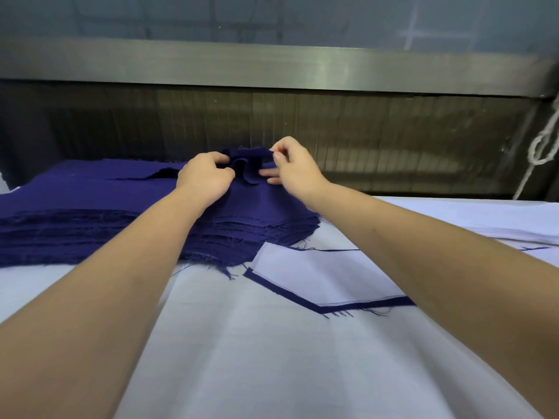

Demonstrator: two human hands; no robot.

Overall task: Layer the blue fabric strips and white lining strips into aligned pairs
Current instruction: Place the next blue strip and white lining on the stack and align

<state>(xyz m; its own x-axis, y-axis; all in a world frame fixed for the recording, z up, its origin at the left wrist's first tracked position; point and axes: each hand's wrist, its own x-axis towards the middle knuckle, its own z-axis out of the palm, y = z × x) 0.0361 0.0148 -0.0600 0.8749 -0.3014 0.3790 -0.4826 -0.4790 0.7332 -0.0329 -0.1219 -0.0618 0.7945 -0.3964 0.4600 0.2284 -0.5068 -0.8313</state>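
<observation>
Behind the white desk (272,373) runs a metal rail (272,68). On the far left of the desk lies a thick stack of blue strips (90,213). The left hand (205,176) grips the crumpled end of the top blue strip (248,158), and the right hand (295,167) pinches it with its fingers (276,155). A white lining piece (317,276) lies on a blue piece (272,285) just beside the stack.
</observation>
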